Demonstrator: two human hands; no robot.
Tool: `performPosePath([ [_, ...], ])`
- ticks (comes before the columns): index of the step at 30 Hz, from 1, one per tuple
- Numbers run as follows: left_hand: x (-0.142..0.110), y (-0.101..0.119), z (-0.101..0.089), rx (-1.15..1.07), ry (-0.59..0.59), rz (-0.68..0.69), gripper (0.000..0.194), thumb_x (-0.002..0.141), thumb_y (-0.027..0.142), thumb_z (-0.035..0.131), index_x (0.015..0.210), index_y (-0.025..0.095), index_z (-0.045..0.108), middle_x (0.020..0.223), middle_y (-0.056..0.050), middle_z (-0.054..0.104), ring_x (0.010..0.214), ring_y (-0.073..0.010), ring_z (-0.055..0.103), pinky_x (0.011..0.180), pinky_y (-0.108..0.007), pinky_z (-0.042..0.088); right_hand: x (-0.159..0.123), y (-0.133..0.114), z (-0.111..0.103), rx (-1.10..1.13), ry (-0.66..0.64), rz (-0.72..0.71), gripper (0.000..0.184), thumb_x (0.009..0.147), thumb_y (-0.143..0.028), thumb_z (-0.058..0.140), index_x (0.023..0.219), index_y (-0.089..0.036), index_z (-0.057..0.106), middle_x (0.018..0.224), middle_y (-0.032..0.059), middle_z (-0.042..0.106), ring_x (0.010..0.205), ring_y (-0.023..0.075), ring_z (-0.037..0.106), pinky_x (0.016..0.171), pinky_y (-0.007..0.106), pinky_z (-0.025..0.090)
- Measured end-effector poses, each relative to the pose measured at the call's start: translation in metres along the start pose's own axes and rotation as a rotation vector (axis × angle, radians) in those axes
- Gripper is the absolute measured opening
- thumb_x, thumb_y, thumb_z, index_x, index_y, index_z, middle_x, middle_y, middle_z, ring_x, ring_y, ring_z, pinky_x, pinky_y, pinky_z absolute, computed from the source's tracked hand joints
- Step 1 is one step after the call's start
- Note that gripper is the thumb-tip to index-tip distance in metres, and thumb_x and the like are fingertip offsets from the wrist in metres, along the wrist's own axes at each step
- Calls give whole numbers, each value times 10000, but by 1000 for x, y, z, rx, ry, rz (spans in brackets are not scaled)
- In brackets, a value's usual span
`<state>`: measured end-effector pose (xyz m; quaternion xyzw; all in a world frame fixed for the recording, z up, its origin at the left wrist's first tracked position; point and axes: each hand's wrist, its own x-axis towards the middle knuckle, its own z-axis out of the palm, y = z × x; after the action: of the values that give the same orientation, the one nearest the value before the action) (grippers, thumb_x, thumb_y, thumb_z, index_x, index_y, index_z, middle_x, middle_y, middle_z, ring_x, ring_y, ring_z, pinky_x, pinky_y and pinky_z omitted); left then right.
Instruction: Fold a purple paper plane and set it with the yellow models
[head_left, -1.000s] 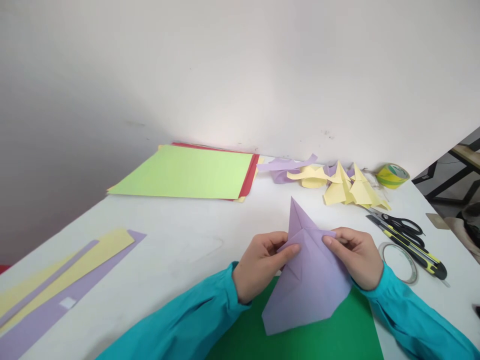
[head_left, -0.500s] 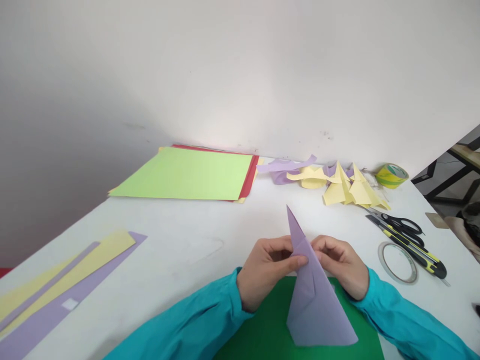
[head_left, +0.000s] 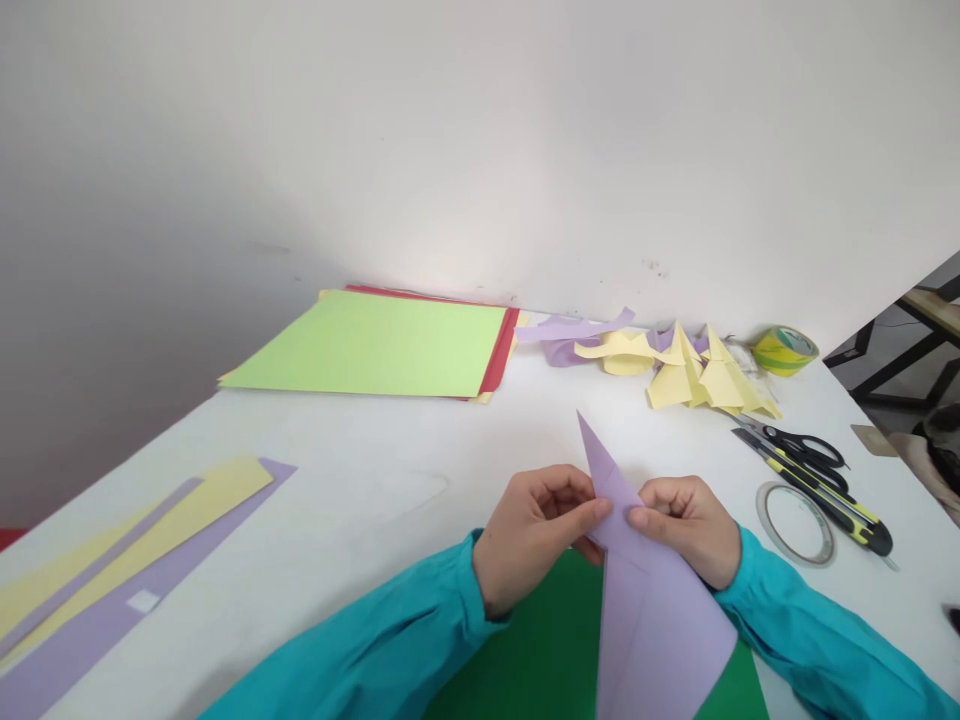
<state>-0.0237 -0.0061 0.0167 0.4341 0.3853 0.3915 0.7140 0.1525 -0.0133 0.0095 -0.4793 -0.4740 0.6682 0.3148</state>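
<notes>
Well, at your far left lie yellow and purple paper strips (head_left: 217,500); next, farther back, a light-green sheet (head_left: 367,345) tops a stack. Your left hand (head_left: 536,535) has thumb and fingers closed on the folded purple paper (head_left: 641,600), just below its narrow point. That paper is over the dark-green sheet (head_left: 525,650), tip away from you. Your right hand (head_left: 690,530) pinches its right edge, fingers curled. Rightward sit folded yellow pieces (head_left: 679,375), a tape ring (head_left: 827,545), scissors (head_left: 771,434) and a cutter (head_left: 825,500).

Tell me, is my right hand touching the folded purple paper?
Touching: the head view shows your right hand with its thumb on the folded purple paper.
</notes>
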Motion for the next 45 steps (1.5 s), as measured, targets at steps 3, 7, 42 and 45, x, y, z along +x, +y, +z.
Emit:
performPosePath([
  [3, 1, -1, -1, 13, 2, -13, 303, 582, 353, 734, 623, 103, 567, 546, 1, 589, 457, -119, 571, 445, -256, 522, 2, 1, -5, -22, -26, 26, 387, 612, -481, 685, 602, -120, 546, 510, -4, 590, 411, 68, 489, 387, 177, 342],
  [7, 5, -4, -6, -7, 16, -54, 286, 598, 342, 723, 717, 105, 614, 562, -17, 630, 482, -133, 593, 435, -237, 516, 6, 4, -13, -93, -146, 116, 371, 591, -460, 706, 594, -121, 555, 470, -29, 559, 377, 48, 440, 362, 166, 306],
  [42, -4, -15, -33, 1415, 196, 557, 99, 725, 167, 564, 804, 176, 622, 883, -59, 633, 765, -202, 548, 685, -370, 463, -11, 37, -1, -1364, 66, -722, 303, 824, -412, 480, 836, -130, 592, 754, 80, 562, 694, 185, 480, 598, 309, 418],
  [45, -3, -24, -33, 1492, -85, 882, 134, 808, 214, 500, 808, 149, 617, 818, -69, 609, 725, -184, 504, 617, -333, 448, -11, 38, -3, -1324, 60, -704, 293, 836, -395, 470, 848, -130, 594, 776, 82, 568, 724, 184, 486, 626, 313, 421],
])
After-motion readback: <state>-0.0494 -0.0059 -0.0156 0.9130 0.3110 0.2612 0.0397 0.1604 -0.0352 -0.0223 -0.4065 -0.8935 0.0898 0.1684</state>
